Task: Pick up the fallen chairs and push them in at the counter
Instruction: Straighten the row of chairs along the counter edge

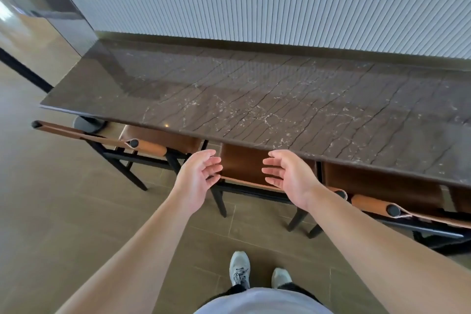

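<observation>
1. The tabletop [254, 99] fills the middle of your view, a dark veined slab with its near edge running down to the right.
2. Three chairs stand upright at that edge: the left chair [158, 143], the middle chair [242, 163] and the right chair [377, 183]. None lies on the floor [51, 211] in this view, so the lifting step looks done here.
3. The middle chair sits between your hands, its seat partly under the tabletop and its back rail nearest you. The left chair stands at an angle, its back swung outward.
4. Your left hand [197, 176] and right hand [288, 173] hover just above the middle chair's back, palms facing each other, fingers spread, each grip open and holding nothing. Whether a fingertip touches the rail, you cannot tell.
5. You seem to be at the push-in step. Next, judge whether the middle chair needs a further shove, then square the left chair to the edge.
</observation>
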A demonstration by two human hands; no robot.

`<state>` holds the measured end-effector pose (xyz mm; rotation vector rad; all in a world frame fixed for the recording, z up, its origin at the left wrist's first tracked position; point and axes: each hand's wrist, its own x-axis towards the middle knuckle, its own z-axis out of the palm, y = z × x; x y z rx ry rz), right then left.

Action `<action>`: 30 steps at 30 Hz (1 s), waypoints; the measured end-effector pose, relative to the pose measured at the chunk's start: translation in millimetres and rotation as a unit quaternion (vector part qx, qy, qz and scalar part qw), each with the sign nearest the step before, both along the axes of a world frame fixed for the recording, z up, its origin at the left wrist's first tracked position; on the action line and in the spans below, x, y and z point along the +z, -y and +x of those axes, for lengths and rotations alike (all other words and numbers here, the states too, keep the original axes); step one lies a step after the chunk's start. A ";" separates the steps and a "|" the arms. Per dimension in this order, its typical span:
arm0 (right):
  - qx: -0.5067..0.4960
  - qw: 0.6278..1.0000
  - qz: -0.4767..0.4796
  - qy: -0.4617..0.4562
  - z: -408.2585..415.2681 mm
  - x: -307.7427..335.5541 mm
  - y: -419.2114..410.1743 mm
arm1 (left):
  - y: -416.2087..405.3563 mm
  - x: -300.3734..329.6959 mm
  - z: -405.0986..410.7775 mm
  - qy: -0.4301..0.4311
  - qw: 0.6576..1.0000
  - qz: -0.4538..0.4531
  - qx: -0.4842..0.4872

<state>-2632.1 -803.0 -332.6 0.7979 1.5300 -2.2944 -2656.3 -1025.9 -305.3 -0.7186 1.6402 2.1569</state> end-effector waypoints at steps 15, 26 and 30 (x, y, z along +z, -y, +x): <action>0.136 0.990 -0.037 -0.029 -13.7 26.6 80.4 | 81.0 29.8 45.1 -0.033 0.994 0.020 0.104; 0.081 0.996 0.000 -0.046 -31.4 28.6 236.9 | 246.7 20.9 3.6 -0.055 0.995 0.071 0.048; 0.098 0.992 0.061 -0.053 -38.5 41.5 308.4 | 328.0 25.1 -10.1 -0.060 0.994 0.085 0.037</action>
